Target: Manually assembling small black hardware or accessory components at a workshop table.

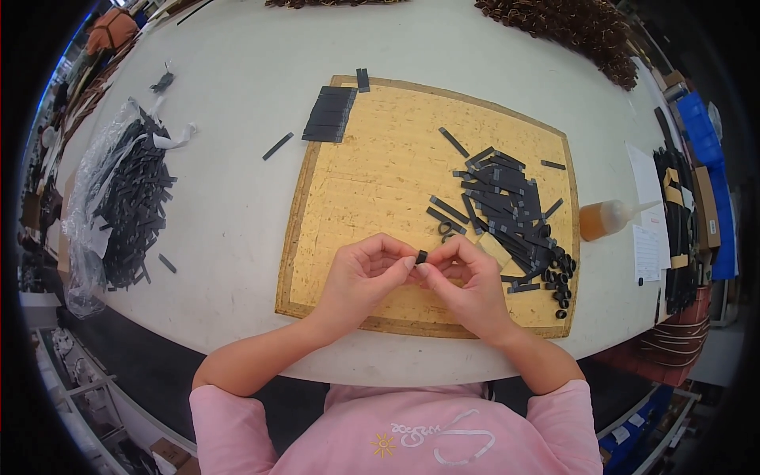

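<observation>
Over the near part of a yellow board (372,182), both my hands meet at the fingertips. Between them is a small black strip loop (421,257). My left hand (368,273) pinches it from one side, and my right hand (467,281) pinches it from the other. Just beyond my right hand lies a loose pile of short black strips (507,194) with greyish ends. Several finished-looking black rings (560,277) are gathered at the board's right edge. At the board's far left corner, more strips lie side by side in a neat row (329,115).
A clear plastic bag (83,237) spilling black strips (134,206) lies on the left of the white table (229,237). To the right stand a squeeze bottle (603,219) of amber liquid and paper sheets (645,253). Brown bundled pieces (566,32) are heaped at the back right.
</observation>
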The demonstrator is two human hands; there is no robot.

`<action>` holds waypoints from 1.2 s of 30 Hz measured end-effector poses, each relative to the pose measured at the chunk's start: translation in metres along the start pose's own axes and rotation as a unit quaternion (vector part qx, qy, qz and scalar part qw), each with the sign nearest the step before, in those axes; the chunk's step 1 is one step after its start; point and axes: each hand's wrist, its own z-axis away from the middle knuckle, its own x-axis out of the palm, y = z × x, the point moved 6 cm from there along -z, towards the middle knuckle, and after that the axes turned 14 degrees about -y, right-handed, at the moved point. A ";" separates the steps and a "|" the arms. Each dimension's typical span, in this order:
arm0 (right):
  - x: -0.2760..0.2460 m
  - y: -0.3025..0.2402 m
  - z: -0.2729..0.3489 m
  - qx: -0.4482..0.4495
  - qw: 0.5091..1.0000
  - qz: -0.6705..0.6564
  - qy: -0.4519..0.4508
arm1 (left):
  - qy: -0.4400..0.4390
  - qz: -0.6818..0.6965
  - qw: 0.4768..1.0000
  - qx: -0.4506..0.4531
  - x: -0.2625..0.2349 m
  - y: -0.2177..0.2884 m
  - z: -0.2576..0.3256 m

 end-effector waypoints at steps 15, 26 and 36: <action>0.007 0.004 0.002 0.011 1.000 -0.022 -0.018 | -0.001 -0.038 0.999 0.016 -0.002 -0.003 -0.001; -0.001 -0.007 0.003 -0.022 0.997 0.066 -0.017 | 0.001 -0.067 0.997 0.029 0.000 0.003 0.001; -0.008 -0.017 0.005 -0.018 0.993 0.108 -0.037 | -0.067 -0.020 0.995 -0.068 0.004 -0.007 0.002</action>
